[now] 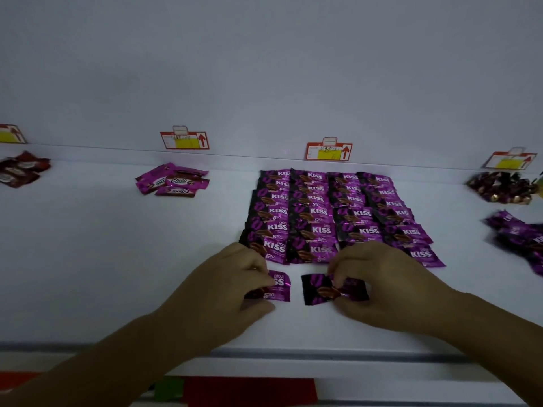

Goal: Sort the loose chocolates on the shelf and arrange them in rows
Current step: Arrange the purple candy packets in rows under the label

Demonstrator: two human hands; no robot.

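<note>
Both forearms reach in from the near edge of the white shelf [117, 259], palms down, wrists low. The left hand [232, 277] sits just in front of the block of Kiss packets [320, 212], at its near-left corner. Its fingers are curled and its thumb is tucked under, pinching a purple Kiss packet [279, 286] by the left end. Only the right half of that wrapper shows; the rest is under the fingers. The right hand [379, 277] lies in front of the block's near-right part, fingertips and thumb pinching the right end of a second Kiss packet [316, 289], which lies flat on the shelf with its dark left half exposed. The two packets lie side by side, a narrow gap between them, just short of the block's front row. The block itself stands in four columns reaching back to a price tag [328, 149]; the right hand covers part of its front row. Right of the block, a loose purple heap [517, 233] is blurred and cut by the frame edge. Behind that is a gold-wrapped pile [502, 186], dim. Left of the block is a Choco pile [173, 180]; farther left, a dark red pile [20, 170], cut off.
</note>
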